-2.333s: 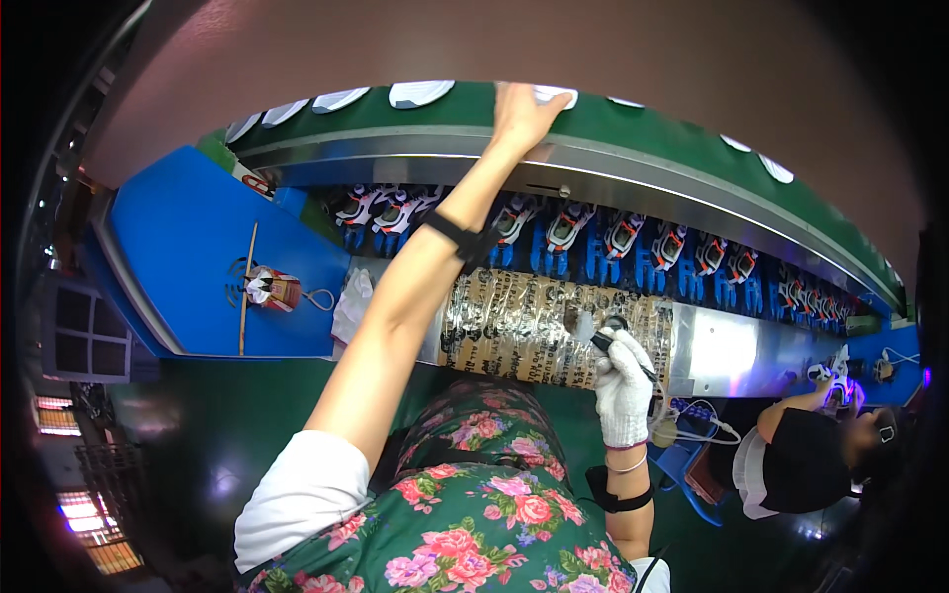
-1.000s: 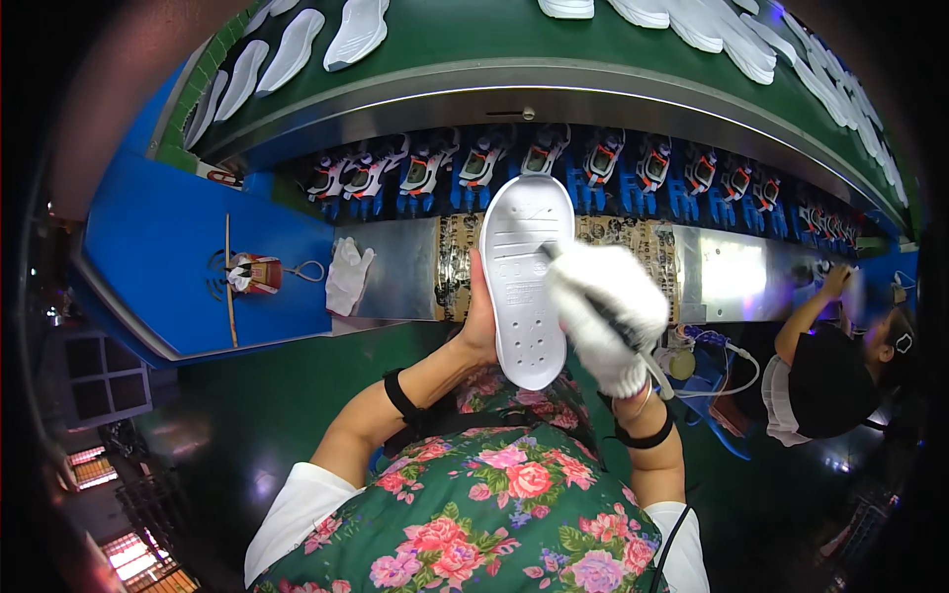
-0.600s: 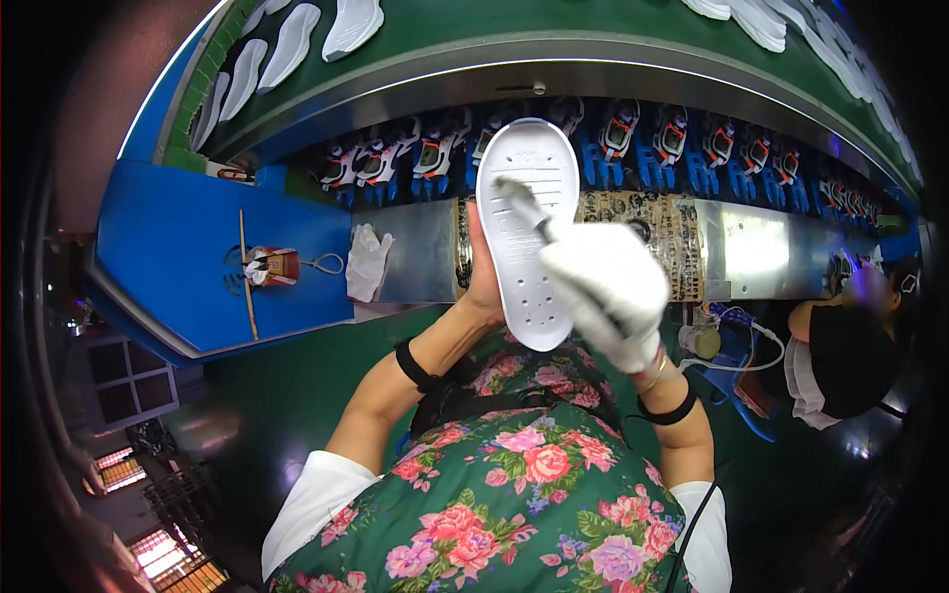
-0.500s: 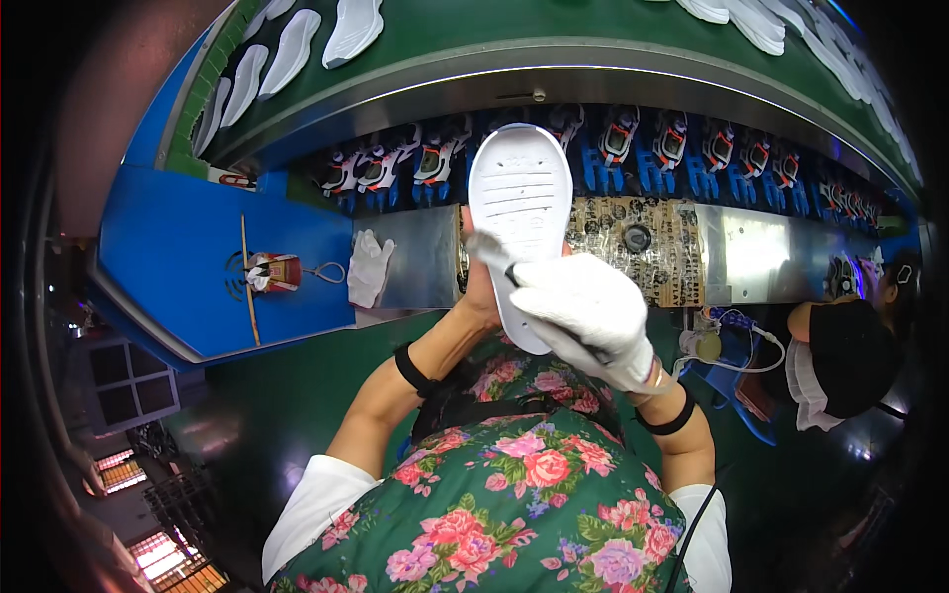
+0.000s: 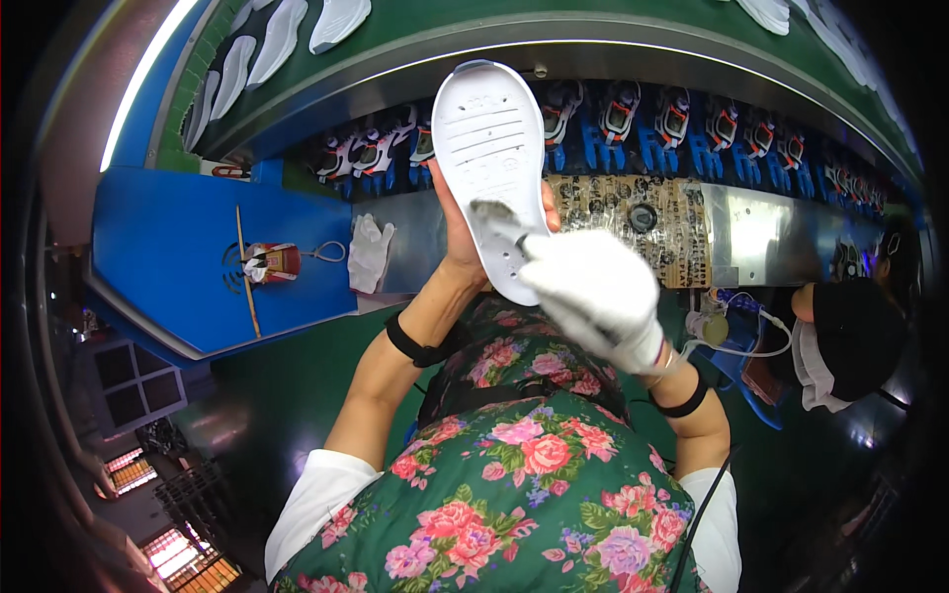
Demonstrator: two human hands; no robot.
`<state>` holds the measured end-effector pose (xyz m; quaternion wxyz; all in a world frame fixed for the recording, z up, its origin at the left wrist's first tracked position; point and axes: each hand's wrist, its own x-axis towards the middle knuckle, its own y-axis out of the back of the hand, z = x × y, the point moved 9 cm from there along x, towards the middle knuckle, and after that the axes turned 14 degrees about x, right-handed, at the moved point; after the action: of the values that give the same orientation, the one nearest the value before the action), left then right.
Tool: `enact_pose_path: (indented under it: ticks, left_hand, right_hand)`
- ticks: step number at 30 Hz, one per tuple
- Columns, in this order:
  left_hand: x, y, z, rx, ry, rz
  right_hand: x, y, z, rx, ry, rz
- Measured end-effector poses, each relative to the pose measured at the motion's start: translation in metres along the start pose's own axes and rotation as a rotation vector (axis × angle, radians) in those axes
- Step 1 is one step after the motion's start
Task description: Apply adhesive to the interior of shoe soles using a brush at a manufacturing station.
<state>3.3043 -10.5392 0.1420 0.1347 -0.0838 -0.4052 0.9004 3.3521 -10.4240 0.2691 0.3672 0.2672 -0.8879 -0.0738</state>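
My bare left hand (image 5: pixel 460 233) is closed around a white shoe sole (image 5: pixel 489 138), thumb along one edge and fingertips showing past the other. The sole's inner face, with a raised rim, grooves and small holes, is turned up toward me. A white glove covers my right hand (image 5: pixel 595 292), closed on a small brush. The brush's grey bristles (image 5: pixel 492 211) lie over the lower middle part of the sole and look blurred; most of its handle is hidden in the glove.
Beyond the bench (image 5: pixel 415 237) stands a row of shoe uppers (image 5: pixel 670 124) on blue holders. More white soles (image 5: pixel 279 42) lie on the green belt (image 5: pixel 445 22). At left, a blue table (image 5: pixel 168 267) carries a red tin (image 5: pixel 284 261) and a stick; a white glove (image 5: pixel 369 255) lies nearby. Another person (image 5: pixel 855 336) sits at right.
The sole has moved up and left with my left hand and tilted a little. The brush, in my right hand, has shifted toward the sole's narrower middle.
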Motion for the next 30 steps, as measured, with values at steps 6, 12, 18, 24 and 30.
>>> enact_pose_path:
  ticks: [6,12,18,24,30]
  left_hand:
    - [0.005,0.004,0.014,0.004,-0.082,-0.022]
    - [0.011,0.009,0.022,-0.046,-0.065,-0.064]
    - [0.014,0.007,0.024,0.050,0.106,-0.162]
    - [0.008,0.001,0.009,0.005,0.297,-0.400]
    - [0.017,0.006,-0.011,0.049,0.516,-0.354]
  right_hand:
    - [-0.002,0.003,0.006,0.211,-0.013,0.046]
    - [-0.012,-0.026,-0.003,0.228,0.029,-0.126]
    - [-0.007,-0.020,-0.004,0.026,0.094,-0.046]
    - [-0.006,-0.034,0.011,0.545,-0.108,-0.115]
    - [-0.014,-0.037,0.002,0.155,0.073,-0.263]
